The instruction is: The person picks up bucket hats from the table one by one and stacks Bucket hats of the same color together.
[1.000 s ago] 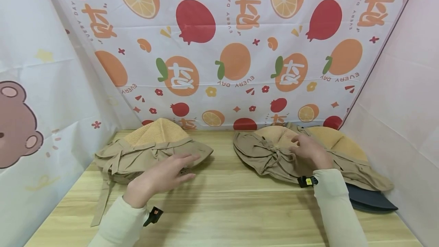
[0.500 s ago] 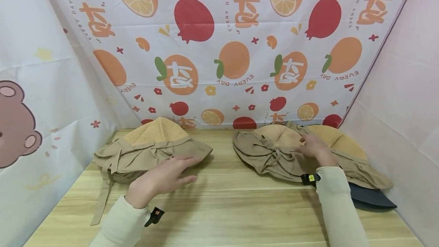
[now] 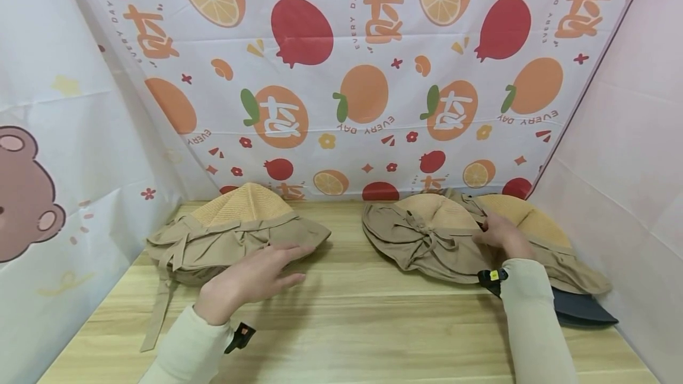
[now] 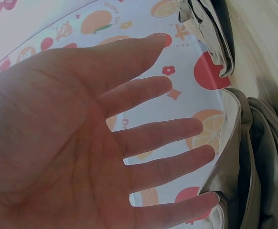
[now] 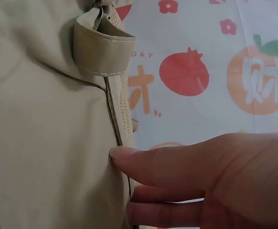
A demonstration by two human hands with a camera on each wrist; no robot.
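Note:
On the left stands a sun hat (image 3: 242, 209) with a woven straw crown, a khaki cloth brim and a long hanging tie. My left hand (image 3: 256, 280) hovers before its brim, fingers spread and holding nothing; the left wrist view shows the bare palm (image 4: 67, 129). A second such sun hat (image 3: 411, 248), with a bow at its front, sits right of centre. My right hand (image 3: 504, 237) pinches its right side at the band. In the right wrist view the thumb (image 5: 148, 164) lies on the cloth seam, with the other fingers partly hidden behind the edge.
Another straw-and-khaki hat (image 3: 544, 227) adjoins on the right, partly behind my right hand. A dark navy brim (image 3: 581, 308) sticks out below it. The wooden table (image 3: 341, 336) is bounded by a fruit-print cloth (image 3: 341, 40) behind and pale cloth walls at both sides.
My right hand has moved right and slightly down, from over the middle hat's crown to its right side, and now pinches it at the band. The left hand has stayed nearly still.

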